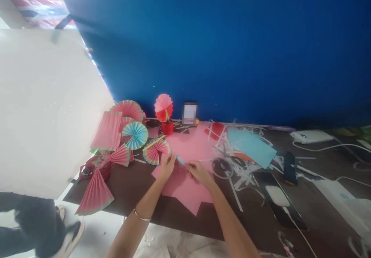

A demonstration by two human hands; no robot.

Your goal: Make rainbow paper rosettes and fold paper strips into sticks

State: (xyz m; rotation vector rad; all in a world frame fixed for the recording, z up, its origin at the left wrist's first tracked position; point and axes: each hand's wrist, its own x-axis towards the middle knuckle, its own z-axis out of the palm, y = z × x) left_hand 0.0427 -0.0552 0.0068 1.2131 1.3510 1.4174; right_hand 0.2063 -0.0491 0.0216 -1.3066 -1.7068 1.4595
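Note:
A small light-blue paper strip (180, 159) stretches between my two hands, above pink paper sheets (191, 146). My left hand (167, 166) pinches its left end, and my right hand (199, 172) has its fingers closed at the other end. Just left of my left hand lies a pleated paper fan (156, 151) in pink with a yellow and blue edge. A blue pleated rosette (135, 135) and a pink pleated fan (95, 196) are farther left. Behind my hands, a pink and red paper rosette (164, 107) stands in a red holder (167, 127).
Right of the pink sheets are white paper strips (242, 176), a tape roll (222, 168) and blue-green paper (251, 146). A phone (279, 200) with a white block on it lies at the right. A blue panel (220, 49) rises behind the table. A person's shoe (72, 236) shows lower left.

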